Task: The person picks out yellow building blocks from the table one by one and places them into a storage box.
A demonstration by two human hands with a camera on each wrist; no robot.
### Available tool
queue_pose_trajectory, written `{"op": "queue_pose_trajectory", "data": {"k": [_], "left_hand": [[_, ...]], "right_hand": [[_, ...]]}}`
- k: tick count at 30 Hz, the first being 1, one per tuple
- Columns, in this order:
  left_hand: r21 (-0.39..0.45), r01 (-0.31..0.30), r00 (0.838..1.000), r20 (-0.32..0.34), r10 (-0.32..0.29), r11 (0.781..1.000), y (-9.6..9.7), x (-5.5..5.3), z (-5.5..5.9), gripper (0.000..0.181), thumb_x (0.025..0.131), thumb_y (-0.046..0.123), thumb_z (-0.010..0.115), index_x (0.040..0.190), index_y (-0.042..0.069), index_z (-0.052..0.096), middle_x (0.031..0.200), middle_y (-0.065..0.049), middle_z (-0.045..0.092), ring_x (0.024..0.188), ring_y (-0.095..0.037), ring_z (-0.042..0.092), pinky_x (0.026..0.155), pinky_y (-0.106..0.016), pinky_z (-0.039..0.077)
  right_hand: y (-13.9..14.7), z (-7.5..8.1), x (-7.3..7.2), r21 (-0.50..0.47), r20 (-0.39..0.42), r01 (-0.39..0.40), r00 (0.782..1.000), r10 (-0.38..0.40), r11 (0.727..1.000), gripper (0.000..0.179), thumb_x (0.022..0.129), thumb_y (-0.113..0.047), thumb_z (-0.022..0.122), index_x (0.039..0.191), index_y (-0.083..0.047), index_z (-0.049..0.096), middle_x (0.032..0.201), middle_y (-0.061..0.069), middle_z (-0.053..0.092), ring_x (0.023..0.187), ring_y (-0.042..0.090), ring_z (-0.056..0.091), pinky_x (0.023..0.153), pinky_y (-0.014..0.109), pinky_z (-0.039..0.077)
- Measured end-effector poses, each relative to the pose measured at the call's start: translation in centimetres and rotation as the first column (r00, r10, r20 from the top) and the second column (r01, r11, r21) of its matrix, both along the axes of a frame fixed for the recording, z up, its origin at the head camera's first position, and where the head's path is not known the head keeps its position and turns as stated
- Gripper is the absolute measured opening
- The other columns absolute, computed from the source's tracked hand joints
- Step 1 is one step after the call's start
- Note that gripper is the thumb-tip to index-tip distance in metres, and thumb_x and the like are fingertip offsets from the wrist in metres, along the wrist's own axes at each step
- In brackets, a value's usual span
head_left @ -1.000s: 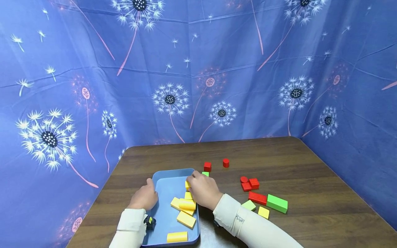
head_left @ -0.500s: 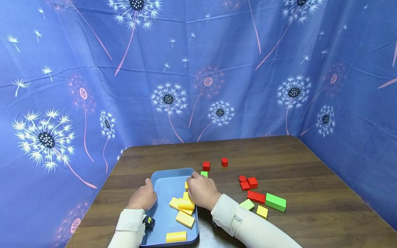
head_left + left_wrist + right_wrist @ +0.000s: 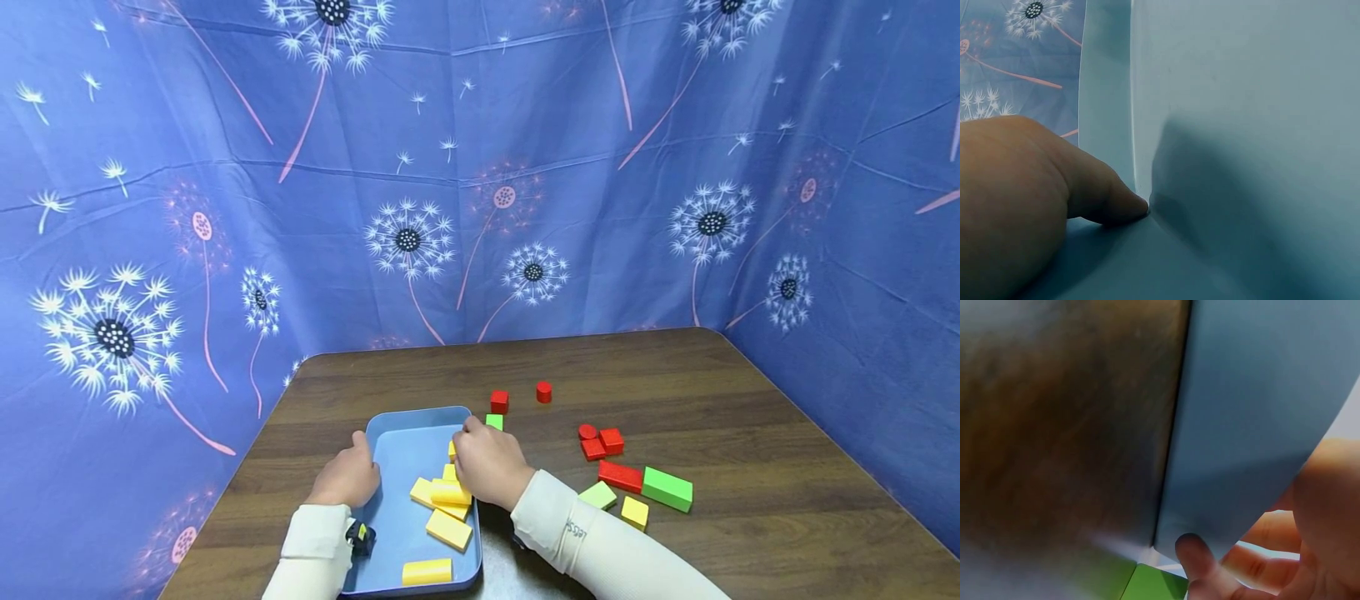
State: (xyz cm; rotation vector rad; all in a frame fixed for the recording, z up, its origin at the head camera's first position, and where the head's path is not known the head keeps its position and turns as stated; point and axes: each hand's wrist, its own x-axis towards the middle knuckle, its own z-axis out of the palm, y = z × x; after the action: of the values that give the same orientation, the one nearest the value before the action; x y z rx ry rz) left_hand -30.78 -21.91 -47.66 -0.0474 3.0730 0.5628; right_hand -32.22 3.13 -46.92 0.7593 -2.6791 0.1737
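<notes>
A shallow blue tray (image 3: 397,454) lies on the table with several yellow blocks inside. My left hand (image 3: 345,475) grips its left wall; in the left wrist view the thumb (image 3: 1107,194) presses against the inside. At the far right corner, my right hand (image 3: 491,462) holds the right wall, and the right wrist view has a fingertip (image 3: 1192,553) on the outer side. Near that hand, a yellow cylinder (image 3: 452,492) rests across other yellow pieces. A yellow rectangular block (image 3: 448,530) lies below it, and another yellow cylinder (image 3: 427,572) sits near the front wall.
Outside the tray, a red cube (image 3: 499,402) and green block (image 3: 494,422) are beyond the right hand. A red cylinder (image 3: 543,392), several red pieces, a long green block (image 3: 667,489) and a yellow cube (image 3: 634,512) lie to the right. Patterned blue cloth (image 3: 480,183) hangs behind.
The whole view shifts slightly between the earlier frames. Both hands keep their places on the tray, and the blocks have not moved.
</notes>
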Motion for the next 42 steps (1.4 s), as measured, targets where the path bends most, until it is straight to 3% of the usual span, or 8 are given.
{"op": "queue_pose_trajectory", "data": {"k": [16,24,31,42], "left_hand": [[0.001,0.005,1.0,0.008,-0.005,1.0,0.0,-0.1,0.0,0.068,0.1,0.013,0.053,0.152,-0.019,0.021,0.116,-0.035,0.068,0.089,-0.04,0.074,0.074,-0.056,0.059],[-0.003,0.01,1.0,0.001,-0.01,1.0,0.1,-0.1,0.1,0.069,0.1,0.012,0.053,0.152,-0.02,0.02,0.119,-0.037,0.066,0.093,-0.043,0.073,0.077,-0.058,0.058],[0.002,0.014,1.0,0.006,-0.014,1.0,0.1,-0.2,-0.1,0.069,0.101,0.012,0.052,0.152,-0.02,0.019,0.122,-0.037,0.065,0.098,-0.047,0.072,0.081,-0.061,0.057],[0.008,0.011,1.0,0.01,-0.012,1.0,-0.2,-0.1,-0.3,0.069,0.101,0.013,0.051,0.152,-0.02,0.019,0.124,-0.037,0.064,0.1,-0.045,0.072,0.082,-0.06,0.057]], "right_hand": [[0.2,0.4,0.5,-0.005,0.027,-0.016,1.0,0.016,1.0,0.016,0.094,-0.025,0.069,0.097,-0.012,0.078,0.102,0.004,0.065,0.07,0.011,0.06,0.057,0.028,0.054],[0.7,0.6,1.1,-0.027,0.044,-0.002,0.999,0.004,1.0,0.028,0.099,-0.031,0.066,0.115,-0.011,0.077,0.125,0.01,0.065,0.091,0.018,0.067,0.073,0.033,0.06],[1.7,1.1,2.5,-0.095,0.071,-0.012,0.997,0.019,0.995,0.04,0.101,-0.037,0.063,0.126,-0.008,0.073,0.142,0.014,0.058,0.118,0.027,0.061,0.095,0.042,0.057],[4.2,1.8,4.4,-0.074,0.098,-0.007,0.995,0.014,0.997,0.044,0.098,-0.041,0.066,0.126,-0.008,0.074,0.144,0.015,0.057,0.125,0.031,0.058,0.098,0.05,0.054]]}}
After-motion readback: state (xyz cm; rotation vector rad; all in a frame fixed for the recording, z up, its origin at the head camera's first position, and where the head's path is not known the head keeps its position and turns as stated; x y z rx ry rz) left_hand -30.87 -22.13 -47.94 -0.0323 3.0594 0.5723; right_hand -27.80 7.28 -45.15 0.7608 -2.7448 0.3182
